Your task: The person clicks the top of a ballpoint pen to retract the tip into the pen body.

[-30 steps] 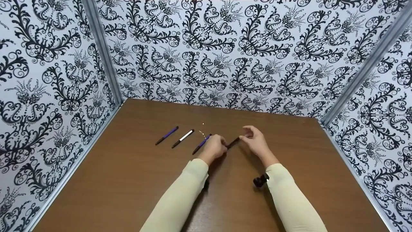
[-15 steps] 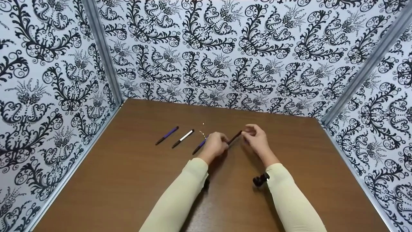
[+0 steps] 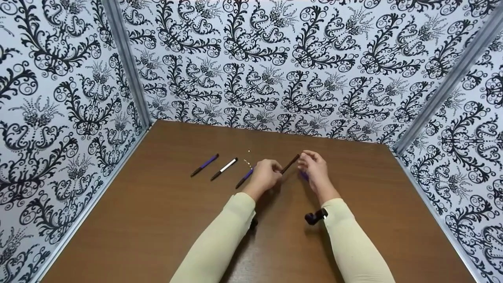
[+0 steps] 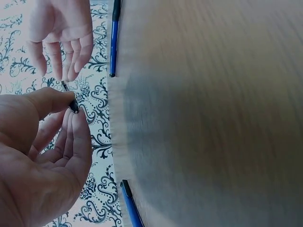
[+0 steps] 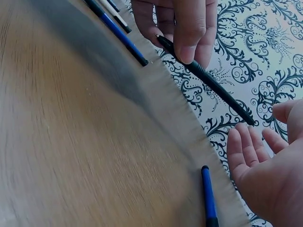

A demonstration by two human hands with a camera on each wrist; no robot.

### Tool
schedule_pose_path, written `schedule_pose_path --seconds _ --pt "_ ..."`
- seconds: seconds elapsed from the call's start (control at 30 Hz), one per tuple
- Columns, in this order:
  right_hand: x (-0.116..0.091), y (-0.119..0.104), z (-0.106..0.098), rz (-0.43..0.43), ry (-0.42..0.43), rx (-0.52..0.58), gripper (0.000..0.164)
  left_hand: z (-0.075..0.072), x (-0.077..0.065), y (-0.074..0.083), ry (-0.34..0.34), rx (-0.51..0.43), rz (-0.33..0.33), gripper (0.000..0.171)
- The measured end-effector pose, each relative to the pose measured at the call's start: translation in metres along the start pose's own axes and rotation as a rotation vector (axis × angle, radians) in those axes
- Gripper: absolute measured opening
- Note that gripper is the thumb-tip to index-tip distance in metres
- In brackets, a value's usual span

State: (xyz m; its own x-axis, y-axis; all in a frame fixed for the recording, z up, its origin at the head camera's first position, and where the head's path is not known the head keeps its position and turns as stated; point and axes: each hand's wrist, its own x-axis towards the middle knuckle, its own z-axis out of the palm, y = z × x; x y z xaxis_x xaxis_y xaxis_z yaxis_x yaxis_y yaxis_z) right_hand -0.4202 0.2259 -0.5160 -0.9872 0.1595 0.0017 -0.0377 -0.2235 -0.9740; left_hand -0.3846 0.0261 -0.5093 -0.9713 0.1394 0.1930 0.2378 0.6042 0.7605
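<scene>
A black pen (image 5: 218,87) slants in the air above the table, its point bare. My left hand (image 3: 266,175) pinches it near the point between thumb and fingers, also seen in the left wrist view. My right hand (image 5: 272,163) is at the pen's other end, fingers parted and loosely bent; whether a fingertip touches that end I cannot tell. A blue pen (image 5: 208,194) lies on the table below my right hand, mostly covered by it in the head view. Another blue pen (image 3: 244,179) lies partly behind my left hand.
Left of the hands, a white pen (image 3: 224,169) and a blue pen (image 3: 204,165) lie slanted on the brown table (image 3: 157,220). Patterned walls (image 3: 251,78) stand at the back and sides. Small bright specks show near the middle.
Both hands have risen slightly and shifted away from me, and the black pen has moved up with them. A blue pen has come into sight beside my right hand.
</scene>
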Motion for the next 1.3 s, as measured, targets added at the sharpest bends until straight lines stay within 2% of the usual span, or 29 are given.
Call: schedule_pose_path --seconds 0.13,0.27,0.63,0.83,1.03,1.3 --pt "-0.002 0.000 0.003 0.020 -0.010 0.051 0.013 0.000 -0.001 0.001 0.008 -0.009 0.000 0.016" --pt "-0.003 0.005 0.006 0.010 -0.031 0.072 0.017 0.000 -0.001 0.001 0.011 -0.031 -0.004 0.014" --pt "-0.005 0.013 0.020 0.005 -0.009 0.143 0.037 0.003 0.001 -0.001 0.032 -0.047 0.021 0.012" --pt "-0.005 0.017 0.028 0.001 0.014 0.189 0.050 0.004 0.002 -0.001 0.024 -0.061 -0.004 0.011" --pt "-0.006 0.018 0.029 0.003 0.008 0.169 0.061 0.004 0.003 0.000 0.028 -0.058 -0.017 0.011" --pt "-0.007 0.020 0.029 -0.001 0.010 0.177 0.060 0.001 -0.001 0.003 0.037 -0.071 -0.011 0.011"
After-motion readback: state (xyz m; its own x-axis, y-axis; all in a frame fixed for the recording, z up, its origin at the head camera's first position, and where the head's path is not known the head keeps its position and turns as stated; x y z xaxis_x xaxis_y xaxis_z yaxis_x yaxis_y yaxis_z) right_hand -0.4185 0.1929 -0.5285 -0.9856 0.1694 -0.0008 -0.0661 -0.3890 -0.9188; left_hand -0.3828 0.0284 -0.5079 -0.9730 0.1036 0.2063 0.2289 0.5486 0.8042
